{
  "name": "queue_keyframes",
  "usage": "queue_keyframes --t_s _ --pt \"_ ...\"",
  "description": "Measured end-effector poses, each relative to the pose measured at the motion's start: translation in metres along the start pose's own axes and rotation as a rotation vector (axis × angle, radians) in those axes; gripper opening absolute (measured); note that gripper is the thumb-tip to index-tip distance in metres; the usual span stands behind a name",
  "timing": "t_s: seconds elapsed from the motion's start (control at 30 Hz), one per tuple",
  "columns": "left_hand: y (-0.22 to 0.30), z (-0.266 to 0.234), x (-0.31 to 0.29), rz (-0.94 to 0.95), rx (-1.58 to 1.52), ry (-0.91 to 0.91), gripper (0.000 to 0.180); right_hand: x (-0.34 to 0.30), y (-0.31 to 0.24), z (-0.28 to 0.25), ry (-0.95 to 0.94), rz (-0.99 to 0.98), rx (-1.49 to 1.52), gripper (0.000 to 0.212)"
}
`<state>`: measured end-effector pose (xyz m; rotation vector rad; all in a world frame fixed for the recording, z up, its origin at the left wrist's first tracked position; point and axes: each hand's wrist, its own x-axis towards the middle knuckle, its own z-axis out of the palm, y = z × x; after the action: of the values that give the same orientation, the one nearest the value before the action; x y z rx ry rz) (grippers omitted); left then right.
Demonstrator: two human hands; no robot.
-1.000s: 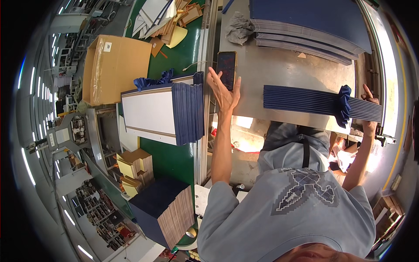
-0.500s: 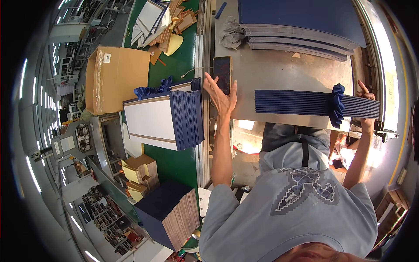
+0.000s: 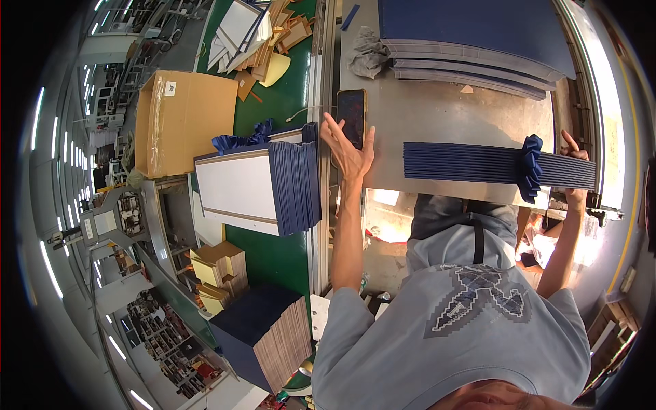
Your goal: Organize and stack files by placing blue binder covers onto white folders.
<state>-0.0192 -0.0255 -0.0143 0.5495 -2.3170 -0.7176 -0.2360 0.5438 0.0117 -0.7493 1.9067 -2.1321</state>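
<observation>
A row of thin dark-blue boards (image 3: 465, 162) lies packed together across the metal table, with a blue ribbon bow (image 3: 530, 168) around it toward the right end. My right hand (image 3: 574, 146) holds that right end, partly hidden beneath it; one finger stretches out beyond the far side while others curl. On the left, my left hand (image 3: 352, 156) is open, thumb and fingers spread, holding nothing. Its fingertips are beside the lower part of a dark phone (image 3: 352, 117) lying face up. Whether they touch the phone, I cannot tell.
Large blue sheets (image 3: 471, 27) are stacked at the table's back, beside a crumpled grey cloth (image 3: 369, 53). Leftward, a green surface (image 3: 256, 249) bears blue-and-white boards (image 3: 236, 184), a cardboard box (image 3: 184, 126), loose offcuts (image 3: 263, 48) and a tall blue-topped stack (image 3: 283, 342).
The whole view has shifted very slightly. Both hands and the bow-tied boards keep their places.
</observation>
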Motion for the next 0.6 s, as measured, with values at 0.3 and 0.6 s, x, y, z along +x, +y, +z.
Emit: queue_keyframes --t_s 0.3,0.6 --pt "-0.0033 0.0042 0.0064 0.035 -0.007 0.027 0.121 0.0002 -0.0028 0.0019 -0.004 -0.003 0.016 0.09" --pt "-0.0031 0.004 0.0051 -0.011 0.005 0.007 0.121 0.0011 -0.0055 0.0042 0.01 0.009 0.004 0.087"
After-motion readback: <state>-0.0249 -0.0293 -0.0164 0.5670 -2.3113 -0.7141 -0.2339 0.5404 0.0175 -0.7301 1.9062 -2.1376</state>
